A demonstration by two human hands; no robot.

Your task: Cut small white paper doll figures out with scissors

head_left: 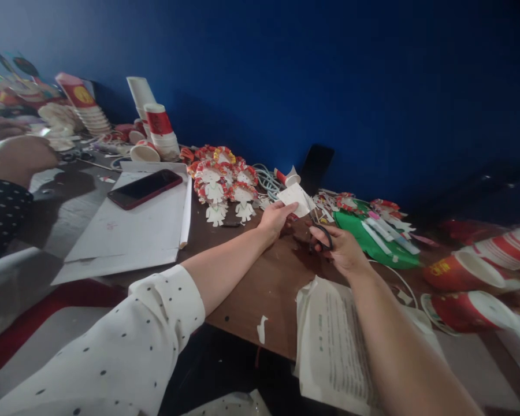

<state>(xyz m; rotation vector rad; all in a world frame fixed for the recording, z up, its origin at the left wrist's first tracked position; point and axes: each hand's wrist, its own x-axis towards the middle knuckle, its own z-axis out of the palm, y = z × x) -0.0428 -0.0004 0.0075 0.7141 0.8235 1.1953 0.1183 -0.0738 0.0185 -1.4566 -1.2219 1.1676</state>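
My left hand [278, 219] is closed on a small white piece of paper [295, 199], held up over the brown table. In my right hand [340, 248] is a pair of scissors [325, 238] with dark handles, fingers wrapped through the loops. The scissor blades meet the right edge of the paper; whether they are parted is too small to tell. Left of my hands lies a pile of cut-out paper figures [214, 188] with red and yellow rims. Paper scraps [327, 203] lie behind the scissors.
A phone [146, 189] rests on white sheets [125, 231] at left. A dark phone [318, 164] leans on the blue wall. Markers [383, 234] lie on green material [355, 231]. Paper cups [159, 130] stand behind; others [468, 270] lie right. Another person's hand [19, 156] is far left.
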